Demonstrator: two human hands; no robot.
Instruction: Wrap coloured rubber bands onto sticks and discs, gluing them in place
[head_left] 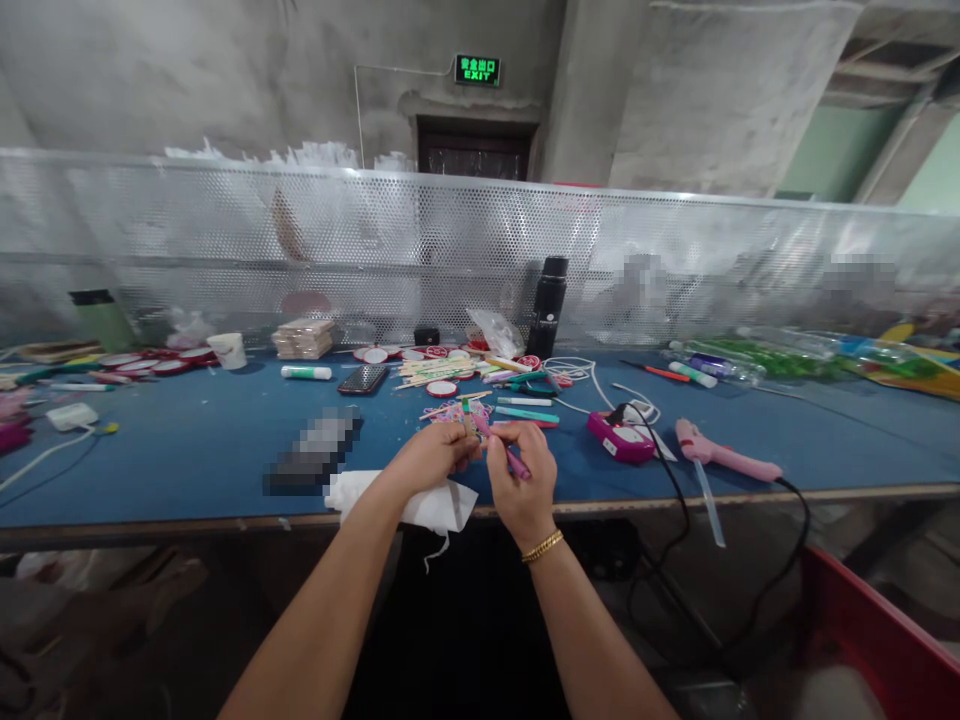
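Note:
My right hand (523,480) is closed around a pink-purple marker pen (517,463), its tip pointing up and left toward my left hand. My left hand (439,455) pinches a small, flat, tan piece (470,420) with a green patch near its top; its exact kind is too small to make out. The pen tip is close to this piece, and I cannot tell whether they touch. Just beyond my fingers lies a heap of thin coloured bands (442,411). White tissue paper (442,505) lies under my left wrist at the table's edge.
Capped markers (525,413), wooden sticks (427,373) and red-rimmed discs (442,388) lie beyond my hands. A black bottle (548,305) stands behind them. At right are a magenta box (621,438) and a pink glue gun (724,455) with cords. A phone (315,450) lies at left.

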